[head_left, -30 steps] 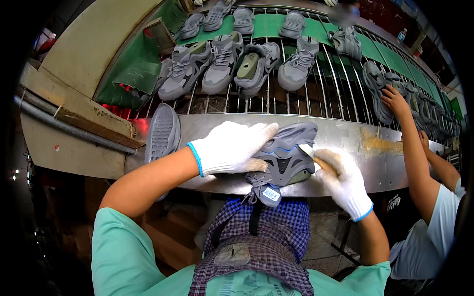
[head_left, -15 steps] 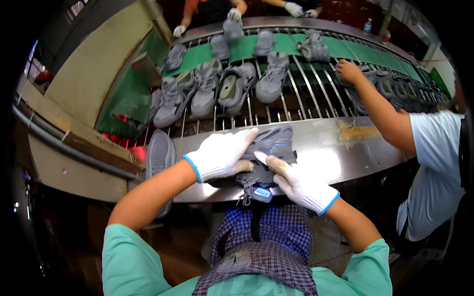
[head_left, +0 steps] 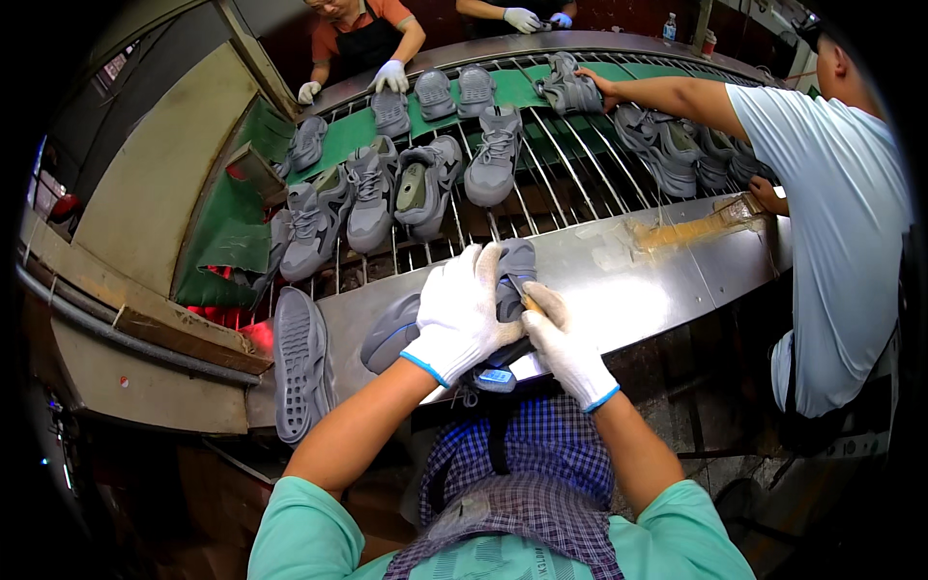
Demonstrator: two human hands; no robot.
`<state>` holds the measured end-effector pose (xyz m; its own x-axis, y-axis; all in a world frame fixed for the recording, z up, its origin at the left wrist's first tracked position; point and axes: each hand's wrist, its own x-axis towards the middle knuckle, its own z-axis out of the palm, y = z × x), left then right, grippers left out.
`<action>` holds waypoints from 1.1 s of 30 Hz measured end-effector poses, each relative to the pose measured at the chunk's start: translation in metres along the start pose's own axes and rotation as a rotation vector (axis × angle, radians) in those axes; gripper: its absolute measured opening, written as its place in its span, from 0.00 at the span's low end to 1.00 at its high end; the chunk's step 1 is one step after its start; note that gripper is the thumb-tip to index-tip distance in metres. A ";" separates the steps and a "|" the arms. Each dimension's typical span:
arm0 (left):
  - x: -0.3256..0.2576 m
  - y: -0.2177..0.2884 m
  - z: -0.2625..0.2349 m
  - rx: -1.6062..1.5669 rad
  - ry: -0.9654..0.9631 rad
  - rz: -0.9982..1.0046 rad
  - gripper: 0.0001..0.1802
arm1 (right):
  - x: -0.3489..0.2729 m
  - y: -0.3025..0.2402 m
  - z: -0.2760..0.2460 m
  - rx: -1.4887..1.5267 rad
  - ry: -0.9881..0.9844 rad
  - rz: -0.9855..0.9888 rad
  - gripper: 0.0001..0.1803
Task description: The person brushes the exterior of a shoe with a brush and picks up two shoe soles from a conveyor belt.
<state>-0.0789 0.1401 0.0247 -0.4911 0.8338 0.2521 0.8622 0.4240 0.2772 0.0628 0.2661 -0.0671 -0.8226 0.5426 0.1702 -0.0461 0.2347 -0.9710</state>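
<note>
My left hand (head_left: 461,307), in a white glove with a blue cuff, presses on grey shoes at the near edge of the metal ledge, fingers pointing away from me. One grey shoe part (head_left: 389,332) shows to its left, another shoe part (head_left: 518,259) beyond its fingertips; the glove hides where they meet. My right hand (head_left: 564,340), gloved alike, closes round a small tool with a yellowish handle (head_left: 531,304) and a thin metal tip, which points at the shoe. A dark lace and a tag with a blue-white face (head_left: 496,379) hang below my hands.
A grey sole (head_left: 302,362) lies at the ledge's (head_left: 619,314) left end. Beyond, several grey shoes (head_left: 494,159) rest on metal rollers and a green belt (head_left: 338,172). At right a co-worker's arm (head_left: 686,101) reaches across to a shoe. Other gloved people stand opposite.
My left hand now lies over the shoes, and a shoe part shows to its left. The tool in my right hand has become visible. The co-worker has reached farther over the belt; the view has shifted.
</note>
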 end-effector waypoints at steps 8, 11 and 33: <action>-0.009 -0.007 0.013 0.090 0.085 0.029 0.40 | 0.014 -0.030 -0.031 0.580 -0.182 0.553 0.27; -0.007 -0.003 0.009 0.079 0.039 0.038 0.37 | 0.018 -0.024 -0.046 0.113 -0.249 0.275 0.25; 0.002 -0.010 0.005 0.100 -0.016 0.044 0.50 | 0.002 -0.016 -0.031 -0.344 -0.077 0.041 0.29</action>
<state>-0.0876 0.1395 0.0181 -0.4512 0.8576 0.2471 0.8914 0.4193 0.1722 0.0790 0.2886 -0.0464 -0.8606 0.4982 0.1060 0.1710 0.4786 -0.8612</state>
